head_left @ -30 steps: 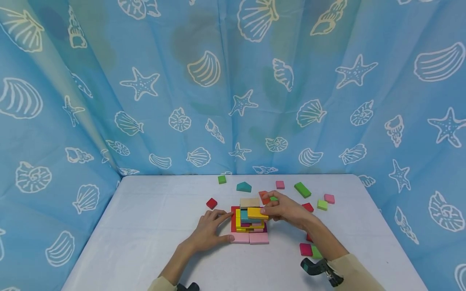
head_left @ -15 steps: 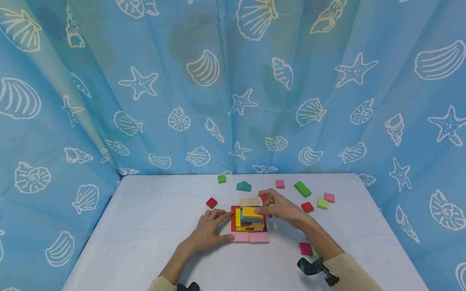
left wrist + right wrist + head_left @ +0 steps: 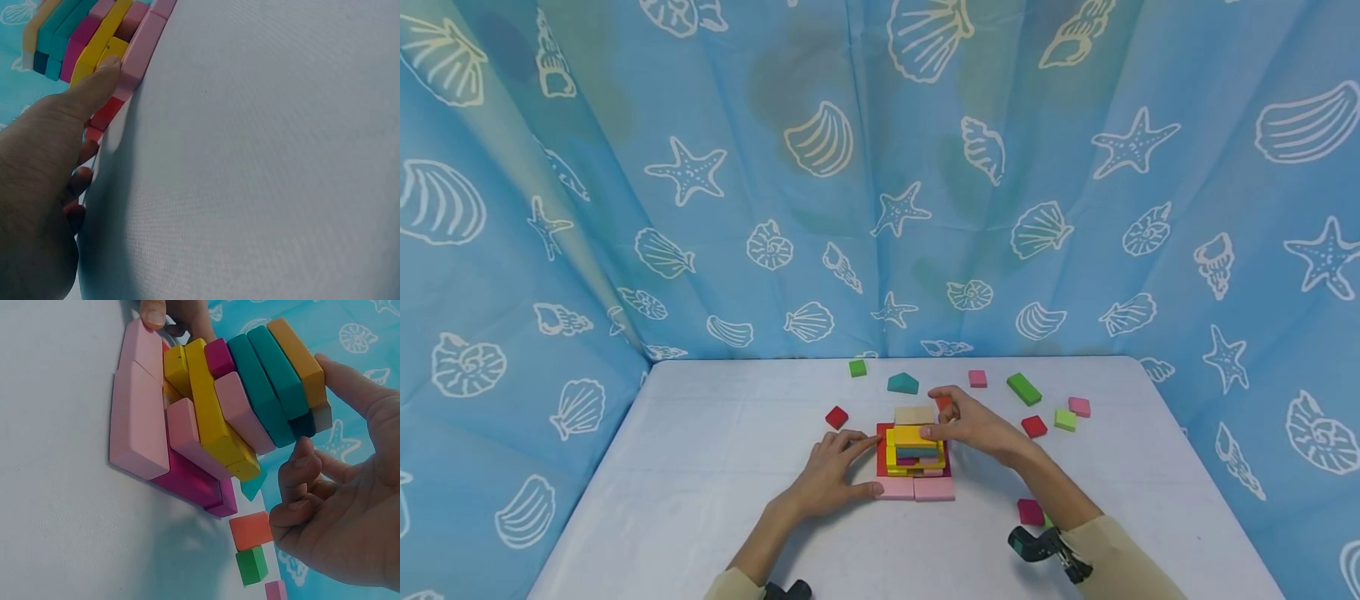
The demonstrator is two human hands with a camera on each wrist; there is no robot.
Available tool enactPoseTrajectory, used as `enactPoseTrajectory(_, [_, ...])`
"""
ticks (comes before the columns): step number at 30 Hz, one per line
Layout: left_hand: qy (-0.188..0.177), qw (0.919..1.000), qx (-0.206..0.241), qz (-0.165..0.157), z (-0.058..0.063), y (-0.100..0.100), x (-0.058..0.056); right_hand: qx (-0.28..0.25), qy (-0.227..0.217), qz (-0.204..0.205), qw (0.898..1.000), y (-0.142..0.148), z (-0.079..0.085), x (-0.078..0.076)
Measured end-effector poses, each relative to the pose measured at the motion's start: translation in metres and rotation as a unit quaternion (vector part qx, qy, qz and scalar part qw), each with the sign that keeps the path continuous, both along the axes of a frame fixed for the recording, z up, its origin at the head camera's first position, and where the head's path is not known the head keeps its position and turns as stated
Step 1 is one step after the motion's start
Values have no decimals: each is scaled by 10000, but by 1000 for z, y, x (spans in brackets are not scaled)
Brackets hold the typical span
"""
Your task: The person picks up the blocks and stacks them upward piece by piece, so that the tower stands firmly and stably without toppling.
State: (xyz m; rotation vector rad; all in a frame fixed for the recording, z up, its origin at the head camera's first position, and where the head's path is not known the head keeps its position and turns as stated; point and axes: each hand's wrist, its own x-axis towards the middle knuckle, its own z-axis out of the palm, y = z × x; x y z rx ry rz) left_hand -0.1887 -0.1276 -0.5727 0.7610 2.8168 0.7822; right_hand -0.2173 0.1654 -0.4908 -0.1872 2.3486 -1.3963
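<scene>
A stepped stack of coloured wooden blocks stands mid-table, with two pink blocks (image 3: 934, 490) along its front and a red block (image 3: 882, 454) on its left. My left hand (image 3: 826, 477) rests spread at the left side, thumb on the left pink block's end and index finger at the red block. On top, over teal blocks (image 3: 262, 387), lies a yellow block (image 3: 910, 436). The thumb of my right hand (image 3: 977, 425) presses that yellow block's right end, while the other fingers bend loosely beside the stack. A beige block (image 3: 914, 414) shows behind the top.
Loose blocks lie around the stack: a teal one (image 3: 902, 382) behind, a red one (image 3: 837, 417) at back left, a green one (image 3: 1024, 388) at back right. Near the right forearm is a crimson block (image 3: 1030, 512). A shell-patterned blue curtain (image 3: 880, 250) hangs beyond the white table (image 3: 700, 433).
The yellow top block has slid left, from overhanging the stack's right side to sitting over the teal blocks. My right hand moved left with it; the left hand stays put.
</scene>
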Motion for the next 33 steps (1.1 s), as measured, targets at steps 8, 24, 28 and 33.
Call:
enactPoseTrajectory(8, [40,10000,13,-39,1,0,0,148,451,-157,9987,35,2,-16])
enactPoseTrajectory(24, [1,10000,28,-39,-1,-1,-1,3306,1281,-832,9313,134,-38,-57])
enactPoseTrajectory(28, [3,10000,81,-38,0,0,0,3160,1334,-733,9365,133,-40,-56])
enactPoseTrajectory(33, [-4,10000,66,-32,-2,0,-1,2909,1755,-772,9373,125,-34,-49])
